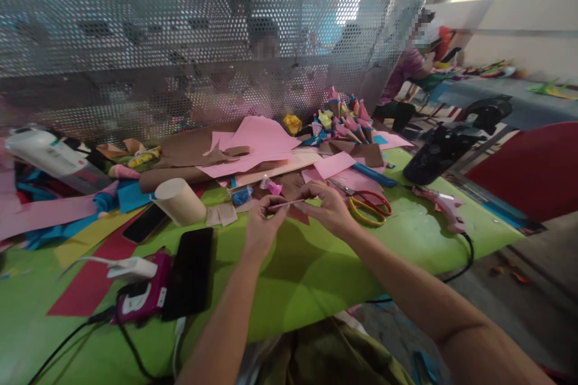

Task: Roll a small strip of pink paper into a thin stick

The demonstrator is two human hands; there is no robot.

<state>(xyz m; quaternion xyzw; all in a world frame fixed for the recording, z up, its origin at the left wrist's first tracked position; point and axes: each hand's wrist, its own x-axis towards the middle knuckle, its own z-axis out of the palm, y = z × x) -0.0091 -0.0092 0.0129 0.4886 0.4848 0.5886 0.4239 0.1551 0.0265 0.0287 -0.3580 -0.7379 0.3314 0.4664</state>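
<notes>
Both hands meet above the green table [316, 264], pinching a thin pink paper strip [285, 204] between them. My left hand [262, 225] grips its left end with fingers closed. My right hand [327, 207] pinches the right end, fingers curled. Just right of that hand lie scissors [368, 204] with red and yellow handles. A rolled beige paper cone [180, 200] lies to the left of my hands.
Pink and brown paper sheets [257, 144] pile up behind my hands, with folded paper pieces [343, 120] further back. Two black phones [189, 274] and a charger [144, 295] lie front left. A pink glue gun [445, 207] rests at right. A perforated metal screen [180, 30] backs the table; a person [406, 72] sits beyond.
</notes>
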